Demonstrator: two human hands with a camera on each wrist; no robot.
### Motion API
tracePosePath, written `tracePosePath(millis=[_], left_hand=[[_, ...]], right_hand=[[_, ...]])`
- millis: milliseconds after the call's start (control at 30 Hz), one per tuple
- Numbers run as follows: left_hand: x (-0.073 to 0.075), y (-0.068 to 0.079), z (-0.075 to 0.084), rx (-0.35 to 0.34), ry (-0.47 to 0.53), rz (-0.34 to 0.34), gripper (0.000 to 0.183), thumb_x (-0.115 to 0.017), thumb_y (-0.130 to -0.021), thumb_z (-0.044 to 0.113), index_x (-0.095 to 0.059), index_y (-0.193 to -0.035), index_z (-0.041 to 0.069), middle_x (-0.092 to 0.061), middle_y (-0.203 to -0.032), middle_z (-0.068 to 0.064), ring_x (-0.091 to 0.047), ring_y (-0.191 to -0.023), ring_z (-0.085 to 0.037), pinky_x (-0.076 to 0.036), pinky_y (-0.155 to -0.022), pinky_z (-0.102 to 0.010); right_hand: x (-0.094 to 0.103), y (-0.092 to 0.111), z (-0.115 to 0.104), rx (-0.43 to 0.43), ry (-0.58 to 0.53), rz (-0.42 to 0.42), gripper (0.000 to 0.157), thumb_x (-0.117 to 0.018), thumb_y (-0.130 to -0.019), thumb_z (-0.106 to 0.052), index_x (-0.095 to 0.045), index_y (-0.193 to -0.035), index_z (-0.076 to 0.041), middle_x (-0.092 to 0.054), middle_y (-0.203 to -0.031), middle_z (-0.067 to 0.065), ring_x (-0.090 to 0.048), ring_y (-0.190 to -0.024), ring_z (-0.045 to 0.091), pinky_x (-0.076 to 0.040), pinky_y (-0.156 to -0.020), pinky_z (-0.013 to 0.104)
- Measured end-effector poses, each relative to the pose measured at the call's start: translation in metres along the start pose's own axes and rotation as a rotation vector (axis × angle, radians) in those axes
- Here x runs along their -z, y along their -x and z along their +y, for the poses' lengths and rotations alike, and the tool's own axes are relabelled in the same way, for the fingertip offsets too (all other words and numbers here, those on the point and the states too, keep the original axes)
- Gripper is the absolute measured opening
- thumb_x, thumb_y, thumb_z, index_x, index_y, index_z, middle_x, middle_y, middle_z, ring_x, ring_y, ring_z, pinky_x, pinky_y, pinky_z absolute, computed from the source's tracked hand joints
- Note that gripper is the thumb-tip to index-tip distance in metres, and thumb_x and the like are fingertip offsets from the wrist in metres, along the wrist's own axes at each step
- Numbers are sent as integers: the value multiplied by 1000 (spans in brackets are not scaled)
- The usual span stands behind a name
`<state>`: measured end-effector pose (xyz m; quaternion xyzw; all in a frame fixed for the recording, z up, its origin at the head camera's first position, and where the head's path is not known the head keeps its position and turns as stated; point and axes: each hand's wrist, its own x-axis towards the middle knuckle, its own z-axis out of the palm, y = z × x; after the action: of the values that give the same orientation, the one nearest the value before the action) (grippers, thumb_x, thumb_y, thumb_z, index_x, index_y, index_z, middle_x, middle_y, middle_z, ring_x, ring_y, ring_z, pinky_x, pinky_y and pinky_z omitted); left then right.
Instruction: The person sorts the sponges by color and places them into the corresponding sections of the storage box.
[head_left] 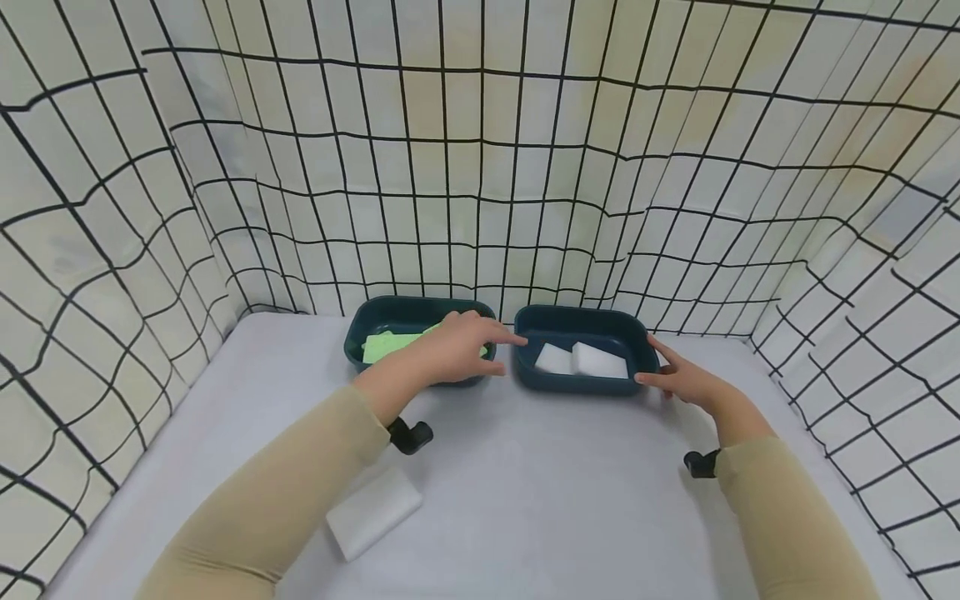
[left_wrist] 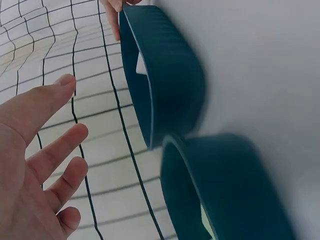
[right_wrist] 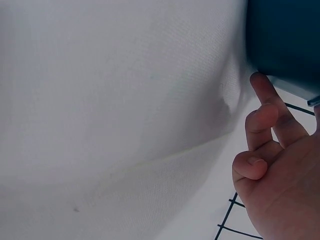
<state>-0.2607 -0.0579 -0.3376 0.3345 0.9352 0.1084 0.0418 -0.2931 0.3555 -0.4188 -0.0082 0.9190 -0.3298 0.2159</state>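
Observation:
My left hand hovers over the right part of a dark teal bin, its fingers spread and holding nothing. Light green cloth lies in that bin, partly hidden behind the hand. Beside it is a second dark teal bin with two white folded pieces inside. My right hand holds this second bin by its right end, thumb at the front and a finger toward the back. In the right wrist view, one fingertip touches the bin's lower corner while two other fingers curl free.
A white folded cloth lies on the white tabletop, partly under my left forearm. Black wire grid backed by pale sheeting rises behind the bins and along both sides. Small black devices are worn on the wrists.

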Motion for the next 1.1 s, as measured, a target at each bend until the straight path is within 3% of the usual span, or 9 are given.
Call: tracePosePath(millis=[233,433,667,833,1100], left_hand=[[-4,47,-31,28,38,28,53,-75,-90,34,-58,-141,33,-57,-141,7,-48,-130,-27,-34,-105,-54],[-5,90,-53,54,70,80,51,-76,-88,31,-62,-137,28,-59,-139,3,-48,-132,-29,-28,-107,-65],[-7,132,-70,111,95,100,48,-74,-90,28,-63,-136,22,-62,-135,-4,-51,-127,-33,-34,-101,-63],[-9,150,-75,163,97,96,50,-75,-89,27,-62,-137,20,-62,-134,-7,-53,-123,-36,-35,-100,-61],[-16,165,-83,233,85,85,51,-76,-88,28,-63,-136,20,-63,-132,-10,-53,-121,-38,-37,-98,-60]], right_hand=[[1,3,3,14,22,2,102,-62,-93,-56,9,-159,-28,-55,-86,11,-53,-91,27,-40,-86,57],[-1,6,2,19,7,-7,101,-62,-93,-54,10,-159,-28,-56,-87,12,-53,-91,27,-40,-84,56],[-2,5,2,30,13,-3,102,-62,-93,-55,11,-159,-27,-55,-90,12,-53,-89,26,-40,-83,55],[-3,5,-1,33,18,-7,102,-61,-93,-56,11,-159,-27,-56,-94,13,-52,-89,26,-40,-82,54],[-1,4,-1,31,10,-10,101,-61,-94,-55,11,-159,-27,-56,-97,14,-52,-89,26,-39,-83,55]])
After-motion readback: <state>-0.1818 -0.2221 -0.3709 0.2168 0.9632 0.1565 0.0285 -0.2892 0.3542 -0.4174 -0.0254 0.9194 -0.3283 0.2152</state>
